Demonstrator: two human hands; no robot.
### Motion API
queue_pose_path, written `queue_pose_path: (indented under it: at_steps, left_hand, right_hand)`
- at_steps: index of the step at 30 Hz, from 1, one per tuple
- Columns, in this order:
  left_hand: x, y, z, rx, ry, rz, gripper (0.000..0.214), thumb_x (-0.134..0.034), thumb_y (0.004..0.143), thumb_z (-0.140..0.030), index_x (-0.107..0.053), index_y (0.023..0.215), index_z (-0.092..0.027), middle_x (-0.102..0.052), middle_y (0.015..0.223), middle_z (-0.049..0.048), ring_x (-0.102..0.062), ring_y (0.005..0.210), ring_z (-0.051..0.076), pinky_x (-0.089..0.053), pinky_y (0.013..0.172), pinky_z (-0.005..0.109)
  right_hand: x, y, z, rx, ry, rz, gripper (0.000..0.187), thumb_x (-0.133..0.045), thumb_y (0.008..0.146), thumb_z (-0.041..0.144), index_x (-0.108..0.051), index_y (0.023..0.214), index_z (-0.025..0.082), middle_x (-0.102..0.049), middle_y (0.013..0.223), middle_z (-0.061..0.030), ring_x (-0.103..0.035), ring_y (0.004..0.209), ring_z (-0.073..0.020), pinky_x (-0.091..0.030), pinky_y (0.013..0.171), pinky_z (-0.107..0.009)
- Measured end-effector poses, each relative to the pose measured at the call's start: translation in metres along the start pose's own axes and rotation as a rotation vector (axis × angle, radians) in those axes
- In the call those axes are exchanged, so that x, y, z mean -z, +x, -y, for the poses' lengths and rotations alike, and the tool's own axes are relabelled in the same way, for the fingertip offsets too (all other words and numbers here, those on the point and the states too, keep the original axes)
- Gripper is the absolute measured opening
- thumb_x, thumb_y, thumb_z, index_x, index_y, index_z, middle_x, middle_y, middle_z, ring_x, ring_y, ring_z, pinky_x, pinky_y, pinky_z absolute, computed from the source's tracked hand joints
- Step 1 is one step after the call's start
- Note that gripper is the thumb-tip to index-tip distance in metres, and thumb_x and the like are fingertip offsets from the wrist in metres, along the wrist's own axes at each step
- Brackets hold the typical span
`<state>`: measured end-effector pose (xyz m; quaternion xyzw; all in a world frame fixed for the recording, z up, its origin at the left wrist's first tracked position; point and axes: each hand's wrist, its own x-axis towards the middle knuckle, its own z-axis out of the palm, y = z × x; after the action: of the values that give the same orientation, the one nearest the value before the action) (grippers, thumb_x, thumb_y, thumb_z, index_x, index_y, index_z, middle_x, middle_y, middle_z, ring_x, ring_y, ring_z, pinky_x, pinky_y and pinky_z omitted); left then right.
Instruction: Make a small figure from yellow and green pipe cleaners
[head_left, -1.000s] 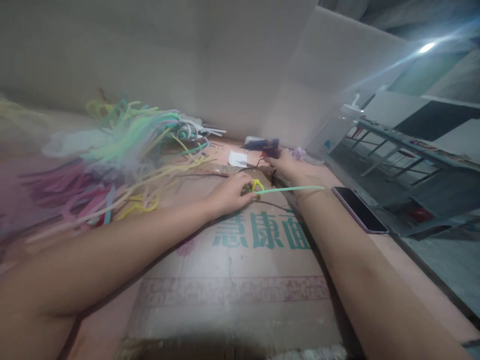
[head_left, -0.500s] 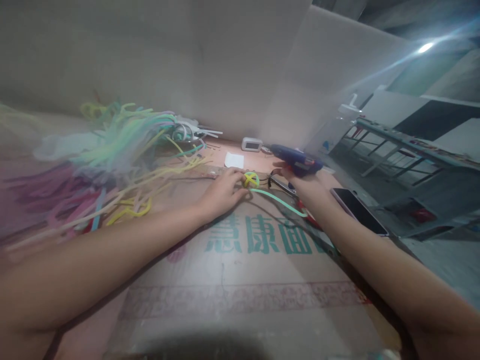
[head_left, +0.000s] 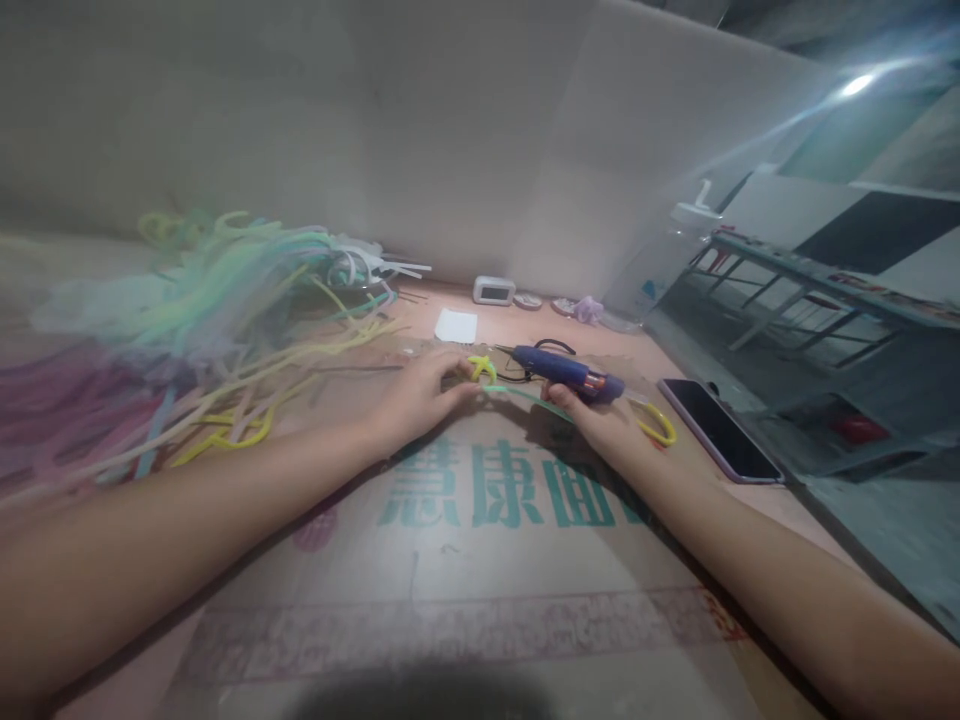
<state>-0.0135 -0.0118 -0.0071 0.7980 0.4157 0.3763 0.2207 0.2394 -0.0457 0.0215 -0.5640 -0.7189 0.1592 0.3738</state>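
My left hand (head_left: 420, 398) pinches a small yellow and green pipe-cleaner piece (head_left: 483, 368) between thumb and fingers, above the cardboard. From it a light green pipe cleaner (head_left: 517, 392) stretches right, passing in front of my right hand (head_left: 583, 408). That hand is wrapped round the handle of a blue hot glue gun (head_left: 559, 370). Its nozzle points left and sits close to the yellow piece; I cannot tell whether they touch. A yellow loop handle (head_left: 658, 425) lies just right of my right wrist, with the rest of that tool hidden.
Many coloured pipe cleaners (head_left: 247, 270) pile up at the left. A white card (head_left: 457, 326), a small digital display (head_left: 494, 291) and a purple flower (head_left: 589, 310) stand along the back. On the right lie a phone (head_left: 720, 430) and, behind, a clear bottle (head_left: 675, 260). Printed cardboard (head_left: 480, 560) covers the table.
The glue gun has come down and left, its nozzle now near the yellow and green piece. That piece has tilted in my left hand. The whole view has shifted slightly.
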Motion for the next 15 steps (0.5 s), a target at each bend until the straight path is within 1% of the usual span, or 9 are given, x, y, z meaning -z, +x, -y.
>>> queue_pose_path:
  at_steps: [2,4,6,8,11,13,15]
  left_hand:
    - [-0.0005,-0.0005,0.0002,0.059,-0.022,0.042,0.011,-0.065,0.087,-0.029,-0.066,0.085,-0.018,-0.072,0.092,0.0033,-0.065,0.088,0.021,-0.048,0.083,0.034]
    - [-0.0014,-0.0011,0.0013,0.077,-0.022,0.077,0.011,-0.065,0.088,-0.030,-0.067,0.086,-0.019,-0.071,0.089,0.0021,-0.065,0.085,0.020,-0.048,0.080,0.033]
    - [-0.0026,-0.0014,0.0031,0.032,0.015,0.113,0.010,-0.068,0.086,-0.030,-0.067,0.087,-0.019,-0.071,0.093,0.0033,-0.064,0.090,0.022,-0.048,0.081,0.033]
    - [-0.0038,-0.0015,0.0043,-0.047,0.076,0.157,0.011,-0.070,0.084,-0.028,-0.066,0.090,-0.019,-0.070,0.101,0.0060,-0.063,0.099,0.024,-0.048,0.087,0.036]
    - [-0.0043,-0.0018,0.0034,-0.129,0.142,0.213,0.009,-0.067,0.086,-0.023,-0.066,0.093,-0.018,-0.068,0.108,0.0093,-0.061,0.107,0.027,-0.047,0.095,0.041]
    - [-0.0033,-0.0020,0.0014,-0.133,0.141,0.199,0.005,-0.065,0.087,-0.023,-0.065,0.088,-0.018,-0.067,0.107,0.0097,-0.061,0.107,0.027,-0.048,0.096,0.042]
    - [-0.0012,-0.0018,-0.0006,-0.134,0.110,0.119,0.007,-0.064,0.087,-0.022,-0.063,0.083,-0.018,-0.066,0.112,0.0100,-0.061,0.110,0.027,-0.048,0.098,0.043]
  right_hand:
    - [-0.0001,-0.0001,-0.0004,-0.015,0.010,-0.001,0.042,-0.056,0.081,0.064,-0.065,0.078,0.023,-0.072,0.085,-0.0061,-0.067,0.083,-0.0272,-0.055,0.080,-0.041]
    - [-0.0005,0.0009,-0.0014,-0.044,0.017,0.002,0.043,-0.055,0.081,0.064,-0.066,0.076,0.022,-0.072,0.085,-0.0067,-0.067,0.083,-0.0266,-0.054,0.080,-0.040]
    - [-0.0014,0.0022,-0.0019,-0.068,0.021,0.007,0.044,-0.055,0.081,0.063,-0.066,0.075,0.021,-0.072,0.085,-0.0075,-0.067,0.083,-0.0260,-0.053,0.081,-0.040]
    - [-0.0027,0.0030,-0.0014,-0.075,0.026,0.005,0.044,-0.055,0.081,0.063,-0.066,0.075,0.020,-0.072,0.084,-0.0079,-0.067,0.083,-0.0252,-0.053,0.081,-0.039]
    - [-0.0040,0.0028,0.0003,-0.087,0.010,-0.009,0.047,-0.054,0.082,0.064,-0.066,0.076,0.020,-0.072,0.084,-0.0085,-0.067,0.082,-0.0247,-0.053,0.079,-0.037]
    - [-0.0037,0.0024,0.0006,-0.092,-0.005,-0.022,0.049,-0.053,0.082,0.066,-0.067,0.076,0.020,-0.072,0.084,-0.0083,-0.067,0.083,-0.0248,-0.053,0.080,-0.037]
    - [-0.0028,0.0021,-0.0008,-0.082,-0.010,-0.021,0.049,-0.052,0.083,0.066,-0.067,0.076,0.020,-0.072,0.083,-0.0077,-0.067,0.083,-0.0245,-0.053,0.082,-0.037]
